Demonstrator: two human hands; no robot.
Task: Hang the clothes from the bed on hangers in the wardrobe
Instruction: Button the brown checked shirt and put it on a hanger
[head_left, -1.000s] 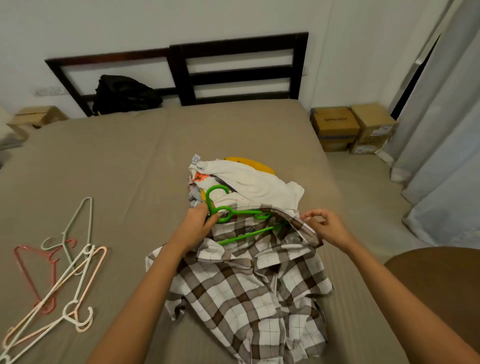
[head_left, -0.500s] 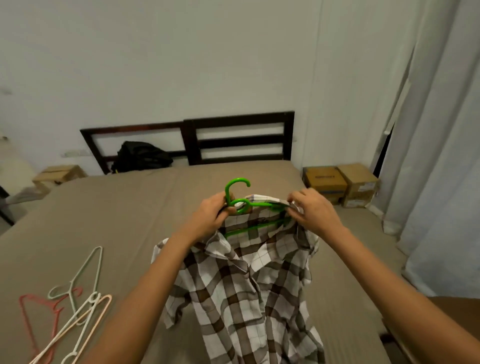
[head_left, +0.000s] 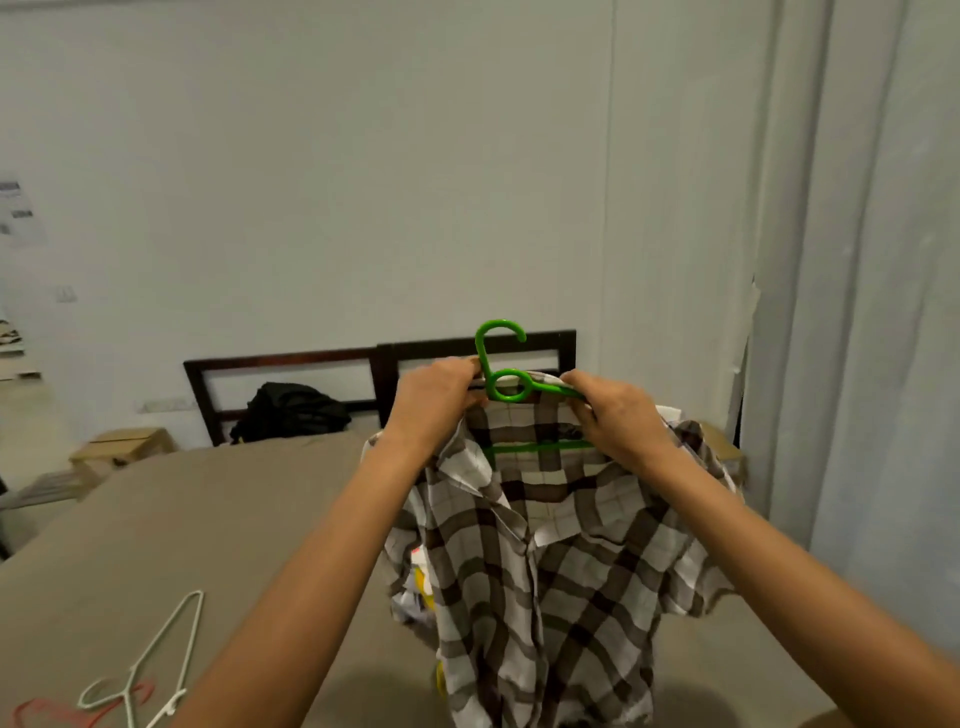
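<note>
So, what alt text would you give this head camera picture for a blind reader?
Two hands hold up a brown-and-white plaid shirt on a green hanger above a bed: the left hand grips beside the hook, the right hand the shirt's shoulder. At lower left, spare hangers lie on the bed.

My left hand (head_left: 434, 402) grips the hanger (head_left: 482, 356) left of its hook, my right hand (head_left: 618, 421) the shirt (head_left: 545, 561) draped on it, above the bed (head_left: 182, 519). A clothes pile (head_left: 421, 582) lies behind the shirt. A bag (head_left: 291, 413) sits against the headboard (head_left: 291, 359) beyond, spare hangers (head_left: 192, 639) lie lower left, and a curtain (head_left: 857, 312) hangs right.
</note>
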